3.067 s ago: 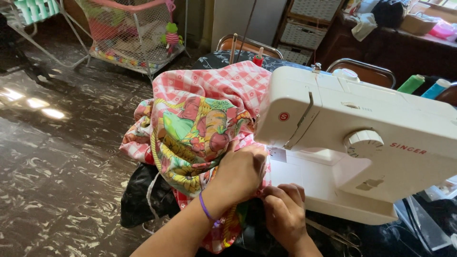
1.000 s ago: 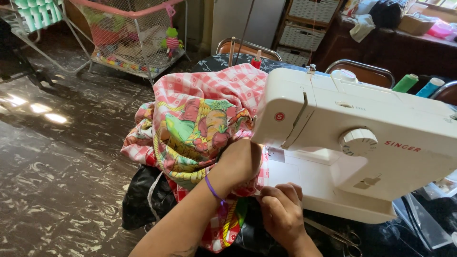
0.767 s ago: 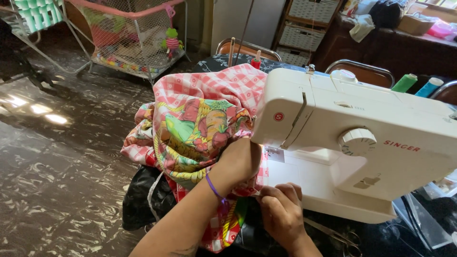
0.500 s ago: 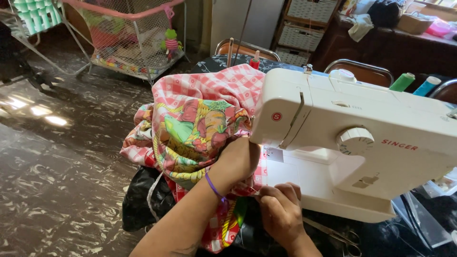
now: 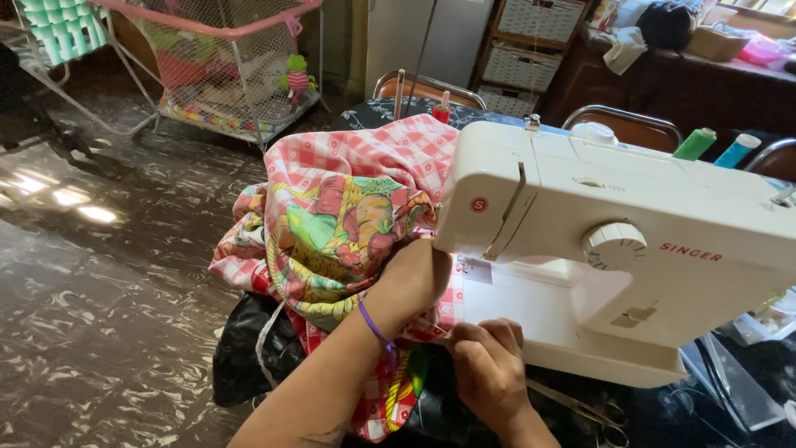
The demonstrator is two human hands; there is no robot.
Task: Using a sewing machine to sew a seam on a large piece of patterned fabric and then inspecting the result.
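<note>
A white sewing machine (image 5: 630,241) stands in front of me on a dark table. A bunched red-checked and cartoon-printed cloth (image 5: 340,224) hangs off the machine's left side. My left hand (image 5: 408,278), with a purple band at the wrist, lies on the cloth just left of the needle area, which it hides. My right hand (image 5: 489,369) pinches the cloth's edge at the front of the machine bed. Whether the left hand's fingers grip the cloth is hidden.
Scissors (image 5: 584,406) lie on the table right of my right hand. Green and blue thread spools (image 5: 695,143) stand behind the machine. Chairs (image 5: 626,124), wicker baskets (image 5: 531,41), a netted playpen (image 5: 224,58) and a black bag (image 5: 245,357) surround the table; dark glossy floor lies left.
My left hand has crept slightly up and right on the cloth toward the needle. The right hand keeps its place at the cloth's edge.
</note>
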